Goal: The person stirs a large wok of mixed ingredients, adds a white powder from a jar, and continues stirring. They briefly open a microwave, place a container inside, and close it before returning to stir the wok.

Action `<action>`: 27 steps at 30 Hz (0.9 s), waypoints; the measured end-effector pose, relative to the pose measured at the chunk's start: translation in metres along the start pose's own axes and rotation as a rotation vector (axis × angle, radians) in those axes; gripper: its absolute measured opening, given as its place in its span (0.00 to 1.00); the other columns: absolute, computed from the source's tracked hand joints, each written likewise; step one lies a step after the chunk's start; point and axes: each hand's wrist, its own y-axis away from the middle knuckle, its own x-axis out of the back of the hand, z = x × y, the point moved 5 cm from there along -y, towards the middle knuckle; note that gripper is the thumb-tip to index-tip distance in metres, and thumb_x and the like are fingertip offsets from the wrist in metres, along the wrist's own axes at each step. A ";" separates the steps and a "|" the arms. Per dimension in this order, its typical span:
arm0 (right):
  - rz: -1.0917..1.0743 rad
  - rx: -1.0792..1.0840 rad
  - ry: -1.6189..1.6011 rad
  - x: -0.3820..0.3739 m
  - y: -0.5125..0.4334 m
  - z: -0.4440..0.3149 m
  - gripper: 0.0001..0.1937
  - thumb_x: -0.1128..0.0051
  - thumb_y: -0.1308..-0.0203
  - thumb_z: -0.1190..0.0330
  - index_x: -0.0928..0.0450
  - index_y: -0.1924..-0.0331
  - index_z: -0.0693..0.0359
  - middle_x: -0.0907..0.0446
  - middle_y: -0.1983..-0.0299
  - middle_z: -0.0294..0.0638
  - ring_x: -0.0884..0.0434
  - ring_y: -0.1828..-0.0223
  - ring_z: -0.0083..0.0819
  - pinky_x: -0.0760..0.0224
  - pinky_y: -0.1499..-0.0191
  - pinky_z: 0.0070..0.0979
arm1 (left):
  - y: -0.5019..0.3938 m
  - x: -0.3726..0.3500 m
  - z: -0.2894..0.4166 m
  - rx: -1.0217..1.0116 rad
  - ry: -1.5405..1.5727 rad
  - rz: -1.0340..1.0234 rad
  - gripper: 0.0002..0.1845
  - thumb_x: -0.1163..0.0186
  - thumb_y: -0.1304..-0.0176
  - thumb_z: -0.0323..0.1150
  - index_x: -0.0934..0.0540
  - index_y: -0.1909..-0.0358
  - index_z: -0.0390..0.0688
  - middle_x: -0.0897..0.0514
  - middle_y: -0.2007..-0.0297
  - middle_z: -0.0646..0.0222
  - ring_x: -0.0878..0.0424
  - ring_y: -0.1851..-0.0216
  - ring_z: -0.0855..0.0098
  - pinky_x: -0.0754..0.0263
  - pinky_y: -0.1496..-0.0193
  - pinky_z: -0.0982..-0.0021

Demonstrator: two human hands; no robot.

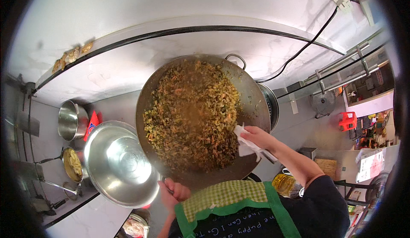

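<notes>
A large wide wok (pixel 205 177) lies before me, filled with chopped, browned food (pixel 192 116) with green and orange bits; part of it looks hazy or blurred. My right hand (pixel 258 137) is closed around a white cloth or paper (pixel 245 145) wrapped about a metal utensil handle (pixel 269 156). The utensil's working end is hidden at the food's right edge. At the wok's near left rim, my left hand (pixel 175 190) grips a metal loop handle (pixel 166 184). Another loop handle (pixel 236 58) stands at the far rim.
Left of the wok sits a large steel basin (pixel 125 164). Beyond it are a steel pot (pixel 72 120), a red packet (pixel 93 125) and a pan of pale yellow pieces (pixel 73 163). An oil bottle (pixel 284 185) stands near my right elbow. A black cable (pixel 298 55) crosses the wall.
</notes>
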 end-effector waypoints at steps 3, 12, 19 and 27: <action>-0.022 -0.002 0.037 0.011 0.042 -0.006 0.14 0.51 0.32 0.63 0.25 0.53 0.66 0.22 0.66 0.31 0.25 0.66 0.21 0.30 0.63 0.24 | -0.003 0.004 0.000 0.000 0.000 -0.013 0.31 0.75 0.27 0.61 0.37 0.79 0.51 0.49 0.92 0.72 0.57 0.91 0.71 0.58 0.84 0.67; 0.380 0.297 0.680 -0.003 0.121 -0.077 0.21 0.51 0.33 0.66 0.34 0.40 0.68 0.20 0.62 0.62 0.19 0.63 0.58 0.25 0.60 0.44 | -0.007 0.010 -0.009 -0.047 0.095 -0.080 0.31 0.72 0.28 0.62 0.36 0.79 0.50 0.48 0.92 0.74 0.55 0.92 0.73 0.59 0.87 0.68; 0.384 0.351 1.107 0.010 0.142 -0.122 0.21 0.52 0.33 0.66 0.35 0.40 0.68 0.20 0.66 0.60 0.19 0.73 0.56 0.23 0.66 0.43 | -0.010 0.004 -0.006 -0.032 0.155 -0.242 0.30 0.70 0.27 0.61 0.35 0.77 0.50 0.48 0.93 0.75 0.55 0.92 0.74 0.59 0.87 0.69; -0.147 -0.550 0.548 0.089 0.151 -0.097 0.18 0.45 0.34 0.56 0.20 0.52 0.62 0.19 0.67 0.35 0.22 0.68 0.23 0.28 0.68 0.23 | -0.006 0.006 -0.011 -0.030 0.158 -0.025 0.29 0.70 0.26 0.60 0.36 0.78 0.50 0.47 0.93 0.75 0.54 0.91 0.74 0.55 0.84 0.68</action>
